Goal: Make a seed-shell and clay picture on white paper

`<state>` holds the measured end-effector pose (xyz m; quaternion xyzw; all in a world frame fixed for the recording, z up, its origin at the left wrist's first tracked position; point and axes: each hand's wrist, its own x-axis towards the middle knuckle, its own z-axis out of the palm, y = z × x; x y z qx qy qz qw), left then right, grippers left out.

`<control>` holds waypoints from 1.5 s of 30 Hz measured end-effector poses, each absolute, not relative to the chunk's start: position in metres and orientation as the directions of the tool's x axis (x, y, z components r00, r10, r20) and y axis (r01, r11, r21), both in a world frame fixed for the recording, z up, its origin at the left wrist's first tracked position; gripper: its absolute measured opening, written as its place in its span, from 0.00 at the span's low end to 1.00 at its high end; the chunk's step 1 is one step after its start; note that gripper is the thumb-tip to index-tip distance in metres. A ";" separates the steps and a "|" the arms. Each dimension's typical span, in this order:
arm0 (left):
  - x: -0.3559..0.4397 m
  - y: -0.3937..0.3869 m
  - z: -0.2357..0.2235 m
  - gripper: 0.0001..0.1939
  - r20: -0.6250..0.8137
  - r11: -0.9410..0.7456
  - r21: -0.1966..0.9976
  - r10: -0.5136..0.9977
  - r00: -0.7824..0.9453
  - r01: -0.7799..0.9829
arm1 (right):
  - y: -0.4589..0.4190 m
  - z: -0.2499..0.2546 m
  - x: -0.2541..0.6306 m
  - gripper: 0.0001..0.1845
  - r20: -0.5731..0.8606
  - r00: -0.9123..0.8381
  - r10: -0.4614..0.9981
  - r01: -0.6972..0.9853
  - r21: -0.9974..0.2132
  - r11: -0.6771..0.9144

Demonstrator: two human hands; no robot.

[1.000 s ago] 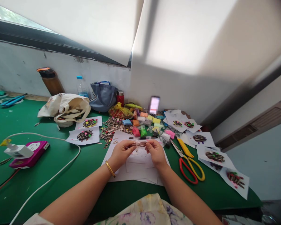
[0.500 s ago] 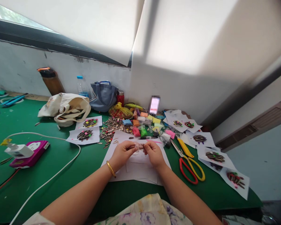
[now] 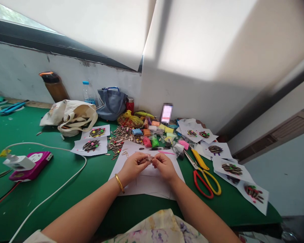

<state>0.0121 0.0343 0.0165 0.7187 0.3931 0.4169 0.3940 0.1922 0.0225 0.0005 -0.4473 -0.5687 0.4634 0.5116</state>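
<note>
My left hand (image 3: 133, 167) and my right hand (image 3: 165, 167) meet over white paper sheets (image 3: 152, 185) in the middle of the table. Between their fingertips is a small crinkled clear plastic packet (image 3: 149, 158), pinched by both hands. What is inside it, if anything, is too small to tell. A gold bangle circles my left wrist. Just beyond my hands lie a pink strip (image 3: 166, 153), dark pens (image 3: 162, 148) and a few loose sunflower seeds (image 3: 125, 153).
Sunflower seeds (image 3: 123, 135) and coloured clay packets (image 3: 147, 132) lie behind the paper. Red-and-yellow scissors (image 3: 204, 179) and a yellow cutter (image 3: 200, 160) are at right. Seed pictures (image 3: 232, 168) flank both sides. A white cable (image 3: 73, 175) and purple power strip (image 3: 31, 165) are at left.
My fingertips have drawn closer together around the plastic packet, and my right hand has shifted slightly left. The view has moved very slightly; the things on the table have stayed put.
</note>
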 end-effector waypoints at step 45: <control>0.015 0.032 0.022 0.16 0.272 -0.269 0.962 0.945 0.183 -0.038 | 0.026 -0.001 0.194 0.13 0.124 0.056 0.991 -0.118 -0.985 0.130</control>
